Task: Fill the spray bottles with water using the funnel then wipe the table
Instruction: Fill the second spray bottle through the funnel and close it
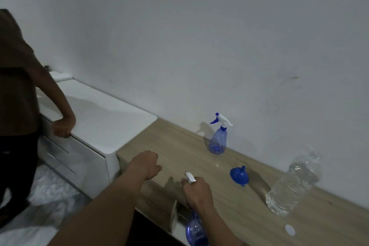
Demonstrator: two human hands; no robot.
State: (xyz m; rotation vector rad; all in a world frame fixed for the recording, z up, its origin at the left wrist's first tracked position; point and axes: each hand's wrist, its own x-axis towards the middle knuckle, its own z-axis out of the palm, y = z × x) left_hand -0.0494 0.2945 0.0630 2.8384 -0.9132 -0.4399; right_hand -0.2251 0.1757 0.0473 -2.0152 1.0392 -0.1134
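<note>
Head view: the right hand grips the head of a blue spray bottle, fingers curled round it, white nozzle protruding past the knuckles. The bottle body hangs off the front edge of the table, its base cut off by the frame. The left hand is fisted on the tabletop, nothing seen in it. The funnel lies tipped beyond the right hand.

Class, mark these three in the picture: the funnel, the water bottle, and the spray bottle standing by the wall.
funnel point(238, 177): head view, on its blue bowl.
water bottle point(293, 183): head view, on its clear body.
standing spray bottle point(218, 143): head view, on its blue body.
</note>
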